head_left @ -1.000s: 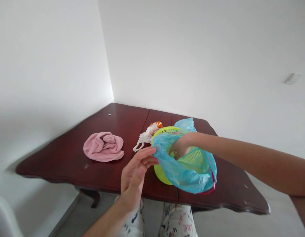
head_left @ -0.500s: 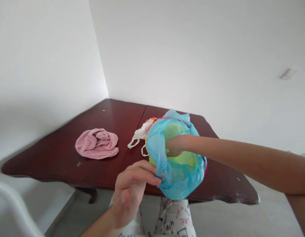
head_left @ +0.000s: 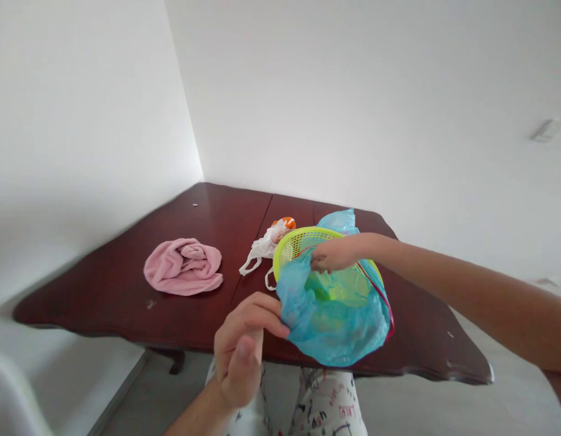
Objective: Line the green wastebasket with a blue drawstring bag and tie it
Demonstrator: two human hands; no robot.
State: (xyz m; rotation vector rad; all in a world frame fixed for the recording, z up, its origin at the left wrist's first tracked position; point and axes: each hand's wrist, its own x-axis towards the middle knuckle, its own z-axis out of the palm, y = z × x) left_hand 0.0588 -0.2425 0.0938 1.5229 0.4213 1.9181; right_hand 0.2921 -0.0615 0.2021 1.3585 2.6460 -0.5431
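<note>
A lime-green mesh basket (head_left: 289, 247) stands near the front of the table. A thin blue plastic bag (head_left: 339, 333) with a red drawstring drapes over its near side and partly into it. The far rim is bare, with a loose blue flap behind it. My right hand (head_left: 337, 253) reaches in from the right, over the opening, fingers curled on the bag's film; the fingertips are partly hidden. My left hand (head_left: 244, 345) is at the bag's lower left, index fingertip touching it, with the thumb apart and other fingers loosely bent.
Left of the basket lies a white plastic bag (head_left: 263, 245) with handles and something orange beside it. A bundled pink cloth (head_left: 184, 266) is farther left on the dark red wooden table (head_left: 230, 203). White walls meet behind, and legs in patterned trousers show below the front edge.
The bag has come off the basket's far and left rim, exposing the green mesh. My right hand has risen out of the basket's depth; the left stays at the near side.
</note>
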